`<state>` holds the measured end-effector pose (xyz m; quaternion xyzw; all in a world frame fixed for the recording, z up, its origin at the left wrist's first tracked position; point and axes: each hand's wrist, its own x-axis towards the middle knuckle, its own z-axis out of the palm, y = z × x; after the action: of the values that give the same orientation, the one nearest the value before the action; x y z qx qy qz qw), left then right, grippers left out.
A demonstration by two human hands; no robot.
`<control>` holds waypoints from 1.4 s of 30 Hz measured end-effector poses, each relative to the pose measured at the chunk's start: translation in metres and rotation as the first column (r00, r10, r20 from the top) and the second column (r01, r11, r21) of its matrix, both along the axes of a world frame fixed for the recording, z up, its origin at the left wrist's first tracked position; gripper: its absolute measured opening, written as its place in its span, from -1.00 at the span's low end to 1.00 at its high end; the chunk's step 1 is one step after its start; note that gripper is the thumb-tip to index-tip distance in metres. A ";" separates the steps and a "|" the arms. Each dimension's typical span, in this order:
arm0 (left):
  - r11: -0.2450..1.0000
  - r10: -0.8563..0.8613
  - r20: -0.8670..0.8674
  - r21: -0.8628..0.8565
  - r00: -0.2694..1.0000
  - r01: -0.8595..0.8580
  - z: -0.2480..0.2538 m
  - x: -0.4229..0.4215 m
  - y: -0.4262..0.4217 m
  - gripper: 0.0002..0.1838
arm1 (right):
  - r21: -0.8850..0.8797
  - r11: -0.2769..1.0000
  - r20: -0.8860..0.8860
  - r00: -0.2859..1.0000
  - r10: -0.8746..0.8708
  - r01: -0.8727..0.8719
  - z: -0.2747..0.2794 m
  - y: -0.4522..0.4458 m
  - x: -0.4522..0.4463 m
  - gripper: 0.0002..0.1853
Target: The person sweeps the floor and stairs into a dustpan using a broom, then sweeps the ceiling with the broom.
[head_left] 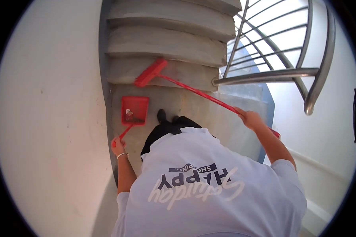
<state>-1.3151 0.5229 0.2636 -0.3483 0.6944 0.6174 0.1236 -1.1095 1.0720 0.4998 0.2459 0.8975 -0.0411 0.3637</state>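
Observation:
My right hand is closed around the red handle of a broom. The broom's red head is at the lowest stair step, at the upper left. With my left hand I grip the short handle of a red dustpan. The pan lies on the landing close to the left wall, just below the broom head. In the pan are a crumpled whitish scrap and some dark dirt.
Grey concrete stairs rise ahead from the landing. A metal railing stands at the right. A white wall with a grey skirting band runs along the left. My black shoes are near the dustpan.

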 end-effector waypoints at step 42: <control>0.926 -0.359 0.133 -0.072 0.924 0.370 0.098 0.037 0.125 -0.73 | -0.188 0.715 -0.278 0.662 -0.696 0.674 -0.101 -0.057 0.248 -0.57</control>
<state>-1.2784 0.6482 0.3613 -0.2540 0.7673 0.5282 0.2601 -0.8620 1.0147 0.3985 0.5422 0.7842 -0.2459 0.1748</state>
